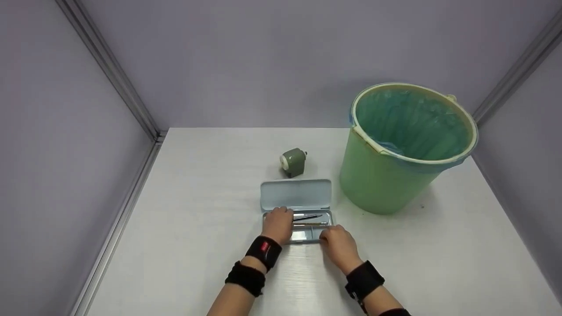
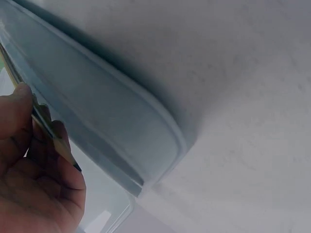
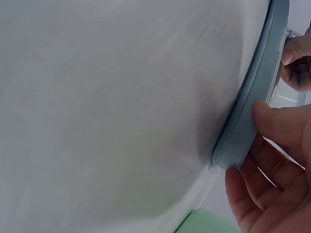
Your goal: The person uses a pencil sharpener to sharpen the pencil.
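A light-blue pencil case (image 1: 300,235) lies on the table with its lid (image 1: 296,194) laid back toward the far side. My left hand (image 1: 279,224) is over the case's left part. In the left wrist view its thumb and fingers pinch a sharpened pencil (image 2: 60,145), dark tip toward the case's left end. A dark pen or pencil (image 1: 307,217) shows in the tray beside that hand. My right hand (image 1: 340,246) holds the case's near right corner, thumb on the rim and fingers at the end wall, as the right wrist view shows.
Behind the case stands a green pencil sharpener (image 1: 294,162) with a small crank. A large green bin (image 1: 386,184) with a bag lining stands to the right. Pale walls enclose the white table (image 1: 197,197) at the back and sides.
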Demonstrator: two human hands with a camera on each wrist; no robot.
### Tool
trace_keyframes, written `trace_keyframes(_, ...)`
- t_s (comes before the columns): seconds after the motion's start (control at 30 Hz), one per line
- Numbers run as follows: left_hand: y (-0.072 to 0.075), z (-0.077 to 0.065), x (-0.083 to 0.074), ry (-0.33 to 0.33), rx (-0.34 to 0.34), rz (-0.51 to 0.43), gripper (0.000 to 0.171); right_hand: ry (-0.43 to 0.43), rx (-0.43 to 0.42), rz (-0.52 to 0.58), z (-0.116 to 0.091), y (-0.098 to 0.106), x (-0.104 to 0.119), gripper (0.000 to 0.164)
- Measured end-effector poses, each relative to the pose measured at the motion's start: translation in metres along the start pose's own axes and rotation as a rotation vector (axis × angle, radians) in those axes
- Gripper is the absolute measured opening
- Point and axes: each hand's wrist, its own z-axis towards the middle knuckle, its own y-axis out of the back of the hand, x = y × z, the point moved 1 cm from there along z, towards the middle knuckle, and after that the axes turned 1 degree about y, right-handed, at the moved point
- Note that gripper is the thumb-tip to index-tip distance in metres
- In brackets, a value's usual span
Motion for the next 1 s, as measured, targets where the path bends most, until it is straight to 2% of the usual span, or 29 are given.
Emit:
trace_keyframes(0.1, 0.005, 0.000, 0.003, 0.004, -0.010, -0.034, 0.011, 0.008, -0.006, 0.002, 0.000, 0.001, 0.000, 0.009)
trace_keyframes(0.37, 0.019, -0.002, 0.012, -0.013, -0.109, -0.097, 0.010, 0.010, -0.003, 0.010, 0.002, 0.002, 0.001, 0.009)
trace_keyframes(0.6, 0.031, -0.005, 0.017, -0.001, -0.145, -0.145, 0.005, 0.009, 0.013, 0.023, 0.006, 0.002, 0.000, 0.009)
trace_keyframes(0.73, 0.035, -0.008, 0.022, 0.008, -0.167, -0.162, 0.007, 0.018, 0.013, 0.016, 0.008, 0.001, 0.000, 0.010)
trace_keyframes(0.87, 0.040, -0.012, 0.026, 0.033, -0.180, -0.244, 0.007, 0.020, 0.018, 0.009, 0.008, 0.001, 0.001, 0.010)
trace_keyframes(1.0, 0.047, -0.015, 0.031, 0.085, -0.164, -0.396, 0.008, 0.017, 0.024, 0.014, 0.009, 0.000, 0.002, 0.009)
